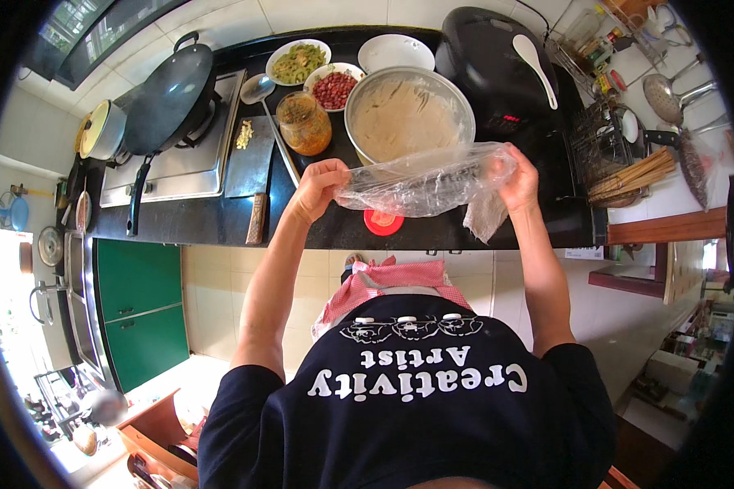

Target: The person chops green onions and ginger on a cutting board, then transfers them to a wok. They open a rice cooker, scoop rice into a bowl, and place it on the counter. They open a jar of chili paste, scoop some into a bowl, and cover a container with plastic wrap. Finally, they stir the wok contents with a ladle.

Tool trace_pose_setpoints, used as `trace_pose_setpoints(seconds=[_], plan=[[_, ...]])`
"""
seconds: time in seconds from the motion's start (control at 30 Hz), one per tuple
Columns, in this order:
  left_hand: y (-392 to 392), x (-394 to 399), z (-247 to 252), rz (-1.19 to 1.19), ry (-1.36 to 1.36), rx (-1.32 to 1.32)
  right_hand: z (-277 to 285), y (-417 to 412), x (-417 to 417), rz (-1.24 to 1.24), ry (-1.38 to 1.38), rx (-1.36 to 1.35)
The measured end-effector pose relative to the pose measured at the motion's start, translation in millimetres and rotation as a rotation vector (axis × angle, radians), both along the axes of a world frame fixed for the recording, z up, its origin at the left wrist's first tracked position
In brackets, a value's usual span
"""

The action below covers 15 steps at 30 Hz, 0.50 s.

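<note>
Stretched between my two hands is a piece of clear plastic film (413, 183), in front of a metal pot (470, 125) of pale, thick dough or batter (400, 119). My left hand (323, 186) pinches the film's left end; my right hand (518, 180) grips the right end. The film covers part of the pot's near side. Beneath it lies a red round lid (383, 223), partly hidden. A light cloth (486, 215) rests on the counter by my right hand. To the left stands a glass jar (304, 125) of orange-brown sauce.
A cleaver (249, 159) bearing chopped garlic (244, 134) lies beside a long metal ladle (259, 90). Farther left, a black wok (171, 101) sits on the gas stove (159, 182). Bowls of green vegetables (298, 63) and red beans or peanuts (335, 91), a white plate (396, 54) and a black rice cooker (495, 67) line the back.
</note>
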<state>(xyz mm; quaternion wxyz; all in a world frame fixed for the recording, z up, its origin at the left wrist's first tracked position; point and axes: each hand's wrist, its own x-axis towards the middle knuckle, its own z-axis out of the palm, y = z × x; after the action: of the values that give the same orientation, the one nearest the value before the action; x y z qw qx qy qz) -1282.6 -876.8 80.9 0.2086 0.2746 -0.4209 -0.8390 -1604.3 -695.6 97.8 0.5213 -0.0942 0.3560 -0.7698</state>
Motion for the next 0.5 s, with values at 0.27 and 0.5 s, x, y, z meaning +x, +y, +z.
trace_pose_setpoints(seconds=[0.27,0.5], plan=[[-30.3,-50.7,-0.4,0.398,-0.296,-0.399,-19.2,-52.9,-37.6,0.041,0.295,0.041],[-55.8,-86.0,-1.2,0.63,-0.463,-0.663,-13.0,-81.3,-43.4,-0.074,0.278,0.122]])
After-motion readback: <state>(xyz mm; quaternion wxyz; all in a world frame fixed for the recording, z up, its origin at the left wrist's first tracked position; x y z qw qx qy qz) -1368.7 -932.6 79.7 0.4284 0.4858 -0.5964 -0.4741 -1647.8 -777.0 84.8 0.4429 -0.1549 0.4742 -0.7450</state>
